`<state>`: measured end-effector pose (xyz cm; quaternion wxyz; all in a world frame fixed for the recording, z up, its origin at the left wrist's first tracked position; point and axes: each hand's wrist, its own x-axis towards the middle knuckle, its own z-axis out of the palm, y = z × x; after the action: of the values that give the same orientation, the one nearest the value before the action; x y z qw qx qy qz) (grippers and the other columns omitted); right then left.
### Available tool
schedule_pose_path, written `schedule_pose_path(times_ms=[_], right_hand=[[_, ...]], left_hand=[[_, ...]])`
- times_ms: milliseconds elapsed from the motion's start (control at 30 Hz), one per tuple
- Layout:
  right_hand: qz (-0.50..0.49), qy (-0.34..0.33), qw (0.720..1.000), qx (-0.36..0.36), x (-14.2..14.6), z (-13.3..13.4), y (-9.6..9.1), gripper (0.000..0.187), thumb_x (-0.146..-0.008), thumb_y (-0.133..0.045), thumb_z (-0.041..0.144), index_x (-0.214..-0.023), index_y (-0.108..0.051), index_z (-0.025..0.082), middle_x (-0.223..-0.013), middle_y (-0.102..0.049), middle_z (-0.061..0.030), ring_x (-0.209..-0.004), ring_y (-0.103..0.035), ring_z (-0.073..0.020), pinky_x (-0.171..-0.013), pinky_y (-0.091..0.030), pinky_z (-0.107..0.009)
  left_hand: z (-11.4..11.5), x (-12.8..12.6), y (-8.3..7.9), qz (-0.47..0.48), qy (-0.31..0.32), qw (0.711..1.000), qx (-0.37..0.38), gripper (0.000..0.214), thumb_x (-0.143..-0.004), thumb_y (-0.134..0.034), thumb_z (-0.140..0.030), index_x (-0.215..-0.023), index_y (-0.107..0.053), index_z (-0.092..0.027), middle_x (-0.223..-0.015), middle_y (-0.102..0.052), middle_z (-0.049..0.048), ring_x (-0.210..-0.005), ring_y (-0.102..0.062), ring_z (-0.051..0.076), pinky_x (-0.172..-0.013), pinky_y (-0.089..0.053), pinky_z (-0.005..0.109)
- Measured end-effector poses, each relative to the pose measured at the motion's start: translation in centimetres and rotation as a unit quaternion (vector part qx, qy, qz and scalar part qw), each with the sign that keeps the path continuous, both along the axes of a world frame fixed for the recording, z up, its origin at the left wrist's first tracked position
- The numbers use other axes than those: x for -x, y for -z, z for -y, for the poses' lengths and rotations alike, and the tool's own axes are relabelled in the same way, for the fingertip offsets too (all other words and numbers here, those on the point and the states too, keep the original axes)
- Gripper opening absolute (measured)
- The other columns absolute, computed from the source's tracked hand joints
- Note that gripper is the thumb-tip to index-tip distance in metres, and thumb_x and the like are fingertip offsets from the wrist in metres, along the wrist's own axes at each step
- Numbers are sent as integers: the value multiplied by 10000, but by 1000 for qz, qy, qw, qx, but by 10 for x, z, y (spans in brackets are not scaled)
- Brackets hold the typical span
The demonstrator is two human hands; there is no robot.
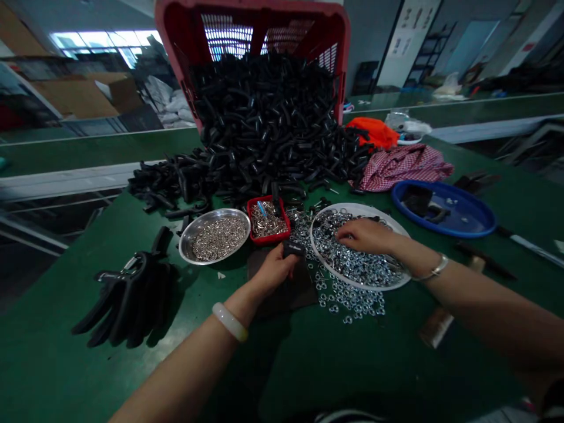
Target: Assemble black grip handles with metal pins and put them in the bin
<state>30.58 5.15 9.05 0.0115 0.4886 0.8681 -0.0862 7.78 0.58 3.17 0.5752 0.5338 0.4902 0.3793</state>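
Our left hand point(274, 271) pinched a small black part point(293, 249); our open right hand point(365, 236) rested on metal nuts point(348, 261).

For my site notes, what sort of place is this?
Likely a factory assembly workshop: a long green workbench, a tipped red crate spilling black moulded parts, and small metal nuts heaped on a plate.

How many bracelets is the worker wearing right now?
2: a pale bangle on the left wrist and a metal bracelet on the right wrist. Neither wrist is covered, so none looks hidden.
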Motion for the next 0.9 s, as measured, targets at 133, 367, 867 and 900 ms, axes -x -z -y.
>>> schedule_pose_path(times_ms=[133, 367, 867, 900], right_hand=[[107, 9, 994, -20, -8, -3, 17, 301, -767, -509, 243, -1038, -641, 251, -1072, -607, -70, -932, -569, -229, -714, -443, -320], [121, 74, 987, -76, -10, -18, 27, 268, -818, -430, 271, -948, -659, 219, -1026, -626, -86, -926, -569, -231, -713, -438, -319], [52, 87, 995, -18, -33, -32, 4, 314, -721, -444, 156, -916, -678, 232, -977, -662, -10, -888, -581, -174, -728, -425, -258], [71, 101, 992, -12, -39, -32, 1, 295, -709, -466, 168, -897, -685, 233, -962, -665, -19, -869, -587, -186, -700, -428, -265]], left_hand=[[-1, -11, 8, -31, 18, 997, 65, 116, -722, -548, -155, -760, -439, -167, -489, -419, -86, -386, -381, 46, -384, -326, 160], [-7, -32, 9, -62, 36, 993, 88, 96, -758, -537, -145, -773, -445, -169, -458, -417, -90, -363, -395, 54, -385, -361, 174], [-11, -30, 7, -45, 40, 990, 129, 155, -733, -586, -193, -776, -438, -174, -518, -449, -89, -374, -415, 38, -389, -357, 159], [-10, -29, 7, -49, 40, 990, 126, 151, -734, -580, -192, -763, -433, -175, -507, -448, -91, -368, -412, 40, -388, -355, 161]])
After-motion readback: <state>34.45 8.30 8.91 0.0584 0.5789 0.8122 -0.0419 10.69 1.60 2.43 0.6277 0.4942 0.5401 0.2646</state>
